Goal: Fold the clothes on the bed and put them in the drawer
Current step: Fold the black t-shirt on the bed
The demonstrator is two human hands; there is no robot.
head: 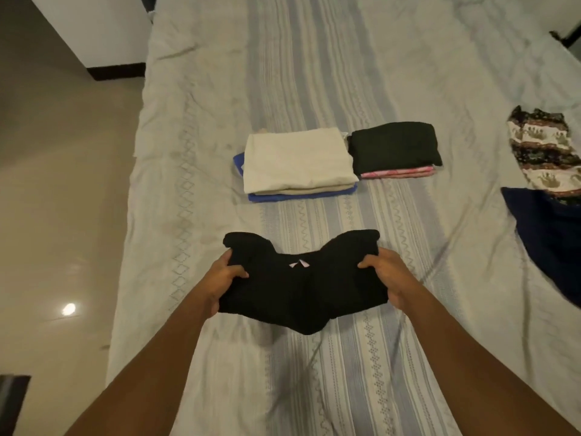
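Note:
A folded black garment (301, 284) with a small pink label hangs just above the striped bed sheet (361, 372), sagging in the middle. My left hand (224, 278) grips its left side and my right hand (388, 278) grips its right side. Farther up the bed lie two folded stacks. One is a cream piece over a blue one (295, 163). The other is a dark green piece over a pink one (394, 149). At the right edge lie an unfolded patterned garment (547, 152) and a dark navy garment (553, 237).
The bed's left edge runs beside a shiny beige floor (56, 215). A white cabinet or wall with a black base (103, 42) stands at the top left. A dark object (12, 401) shows at the bottom left corner. No drawer is in view.

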